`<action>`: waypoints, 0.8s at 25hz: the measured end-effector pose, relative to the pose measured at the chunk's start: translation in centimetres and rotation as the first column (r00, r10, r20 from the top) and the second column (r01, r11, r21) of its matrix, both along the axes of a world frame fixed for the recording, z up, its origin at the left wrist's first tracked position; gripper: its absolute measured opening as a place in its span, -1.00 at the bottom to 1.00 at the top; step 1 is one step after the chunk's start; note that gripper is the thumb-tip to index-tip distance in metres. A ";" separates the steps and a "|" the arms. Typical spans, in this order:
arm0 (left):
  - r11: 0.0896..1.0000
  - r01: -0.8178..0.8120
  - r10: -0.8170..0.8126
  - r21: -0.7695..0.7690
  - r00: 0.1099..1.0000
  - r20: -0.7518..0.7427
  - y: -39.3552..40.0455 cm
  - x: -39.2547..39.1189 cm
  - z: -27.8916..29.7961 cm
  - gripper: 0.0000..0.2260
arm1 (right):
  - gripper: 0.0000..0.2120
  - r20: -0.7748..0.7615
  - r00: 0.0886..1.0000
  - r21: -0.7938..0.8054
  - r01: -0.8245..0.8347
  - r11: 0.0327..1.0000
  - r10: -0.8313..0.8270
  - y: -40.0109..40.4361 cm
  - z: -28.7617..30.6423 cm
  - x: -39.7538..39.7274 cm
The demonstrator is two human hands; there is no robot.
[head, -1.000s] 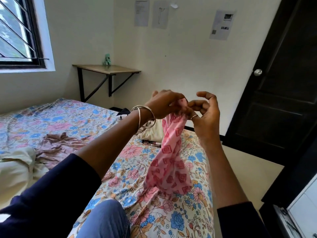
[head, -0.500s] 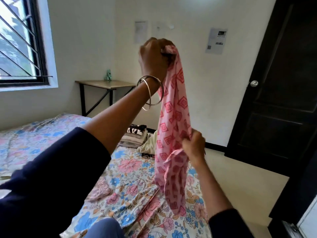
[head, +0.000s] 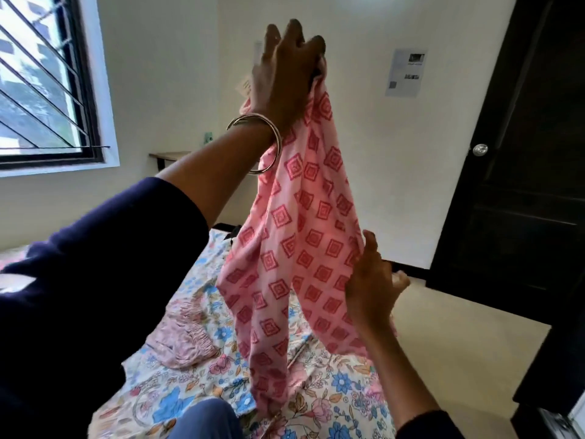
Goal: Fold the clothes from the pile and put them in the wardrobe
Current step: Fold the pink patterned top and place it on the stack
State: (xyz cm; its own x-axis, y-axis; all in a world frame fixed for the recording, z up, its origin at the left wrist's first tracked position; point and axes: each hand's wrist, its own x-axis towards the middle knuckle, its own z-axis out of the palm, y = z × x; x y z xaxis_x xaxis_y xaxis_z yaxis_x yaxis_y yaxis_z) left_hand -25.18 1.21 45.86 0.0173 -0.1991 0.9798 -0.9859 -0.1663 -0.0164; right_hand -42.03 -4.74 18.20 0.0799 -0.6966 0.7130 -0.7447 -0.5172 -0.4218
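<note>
Left hand (head: 286, 74) raised high in front of the white wall, fingers partly extended upward, top edge of the pink patterned garment (head: 297, 223) pinched at the thumb side. Two metal bangles (head: 269, 144) on the left wrist. Garment suspended from that grip, hanging in two loose panels above the bed (head: 332, 391), lower ends close to the floral sheet; contact with the sheet not determinable. Right hand (head: 373, 286) lower and to the right, fingers relaxed and slightly spread, touching the garment's right edge; closed grip on the cloth not determinable. Crumpled pink cloth (head: 186, 337) lying on the bed, left of the hanging garment. Barred window (head: 41, 80) at upper left. Dark door (head: 522, 185) with round knob at right. Paper sheet (head: 406, 72) fixed to the wall.
</note>
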 end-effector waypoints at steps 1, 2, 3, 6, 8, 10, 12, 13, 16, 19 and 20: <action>0.997 -0.050 0.046 0.062 0.997 0.065 -0.1 -0.2 0.1 -0.77 | -0.38 0.094 0.994 -0.008 -0.050 0.999 0.051 0.8 -0.8 0.4; 0.990 -0.090 0.077 0.107 0.990 0.117 -0.3 -0.2 0.2 -0.78 | -0.41 0.172 0.982 -0.040 -0.072 0.997 0.078 1.6 -1.5 0.9; 0.984 -0.118 0.097 0.137 0.984 0.151 -0.5 -0.1 0.1 -0.78 | -0.44 0.233 0.970 -0.072 -0.060 0.996 0.076 2.3 -2.1 1.3; 0.974 -0.116 0.086 0.196 0.985 0.151 -1.2 -0.2 -1.1 -0.77 | -0.50 0.295 0.954 -0.054 -0.039 0.998 0.054 3.6 -3.3 2.5; 0.971 -0.073 0.037 0.227 0.986 0.160 -1.7 -0.2 -2.0 -0.74 | -0.45 0.197 0.978 0.018 -0.075 0.997 0.070 3.4 -3.7 3.3; 0.972 -0.006 -0.042 0.236 0.979 0.199 -2.0 -0.1 -2.3 -0.73 | -0.36 0.111 0.986 0.130 -0.139 0.982 0.125 2.8 -3.8 3.9; 0.979 0.050 -0.097 0.200 0.968 0.231 -2.0 -0.1 -2.0 -0.73 | -0.38 0.162 0.951 0.156 -0.290 0.944 0.265 2.2 -3.6 4.3; 0.981 0.062 -0.107 0.182 0.963 0.247 -2.0 0.0 -1.8 -0.74 | -0.43 0.274 0.904 0.150 -0.376 0.914 0.327 2.2 -3.4 4.5; 0.981 0.095 -0.139 0.171 0.952 0.272 -2.1 0.8 -1.0 -0.75 | -0.40 0.508 0.792 0.109 -0.449 0.887 0.338 1.8 -2.7 4.6; 0.976 0.126 -0.164 0.176 0.961 0.223 -2.1 1.5 -0.3 -0.76 | -0.33 0.330 0.896 0.150 -0.360 0.921 0.296 0.6 -2.4 5.1; 0.975 0.128 -0.167 0.183 0.961 0.219 -2.1 1.7 -0.3 -0.76 | -0.37 0.302 0.914 0.129 -0.322 0.938 0.272 0.2 -2.1 5.3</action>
